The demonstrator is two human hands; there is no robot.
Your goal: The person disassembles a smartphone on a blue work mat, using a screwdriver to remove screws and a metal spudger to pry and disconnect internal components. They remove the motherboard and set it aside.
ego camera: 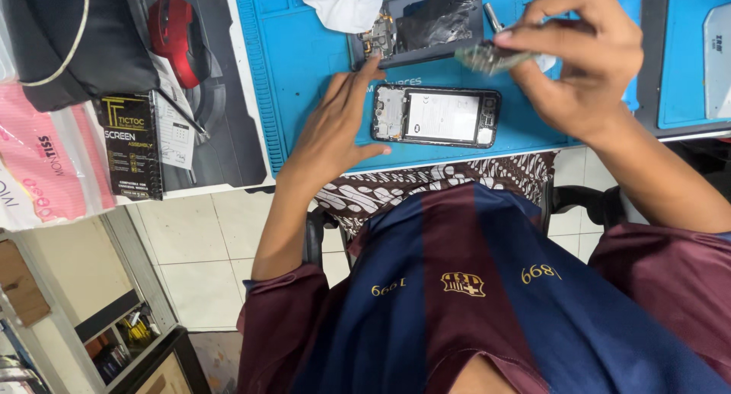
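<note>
An opened black phone lies back-up on a blue work mat, its inner parts and a white battery panel showing. My left hand rests flat on the mat just left of it, fingers spread, thumb touching the phone's left edge. My right hand is raised above the mat's right part and pinches a small greenish circuit board between thumb and fingers. Behind the phone lies a second phone housing with a crumpled dark film.
A white crumpled tissue sits at the mat's far edge. A metal tool tip shows near the second housing. To the left are a black box, a red object, a black bag and a pink packet. Another blue mat is at right.
</note>
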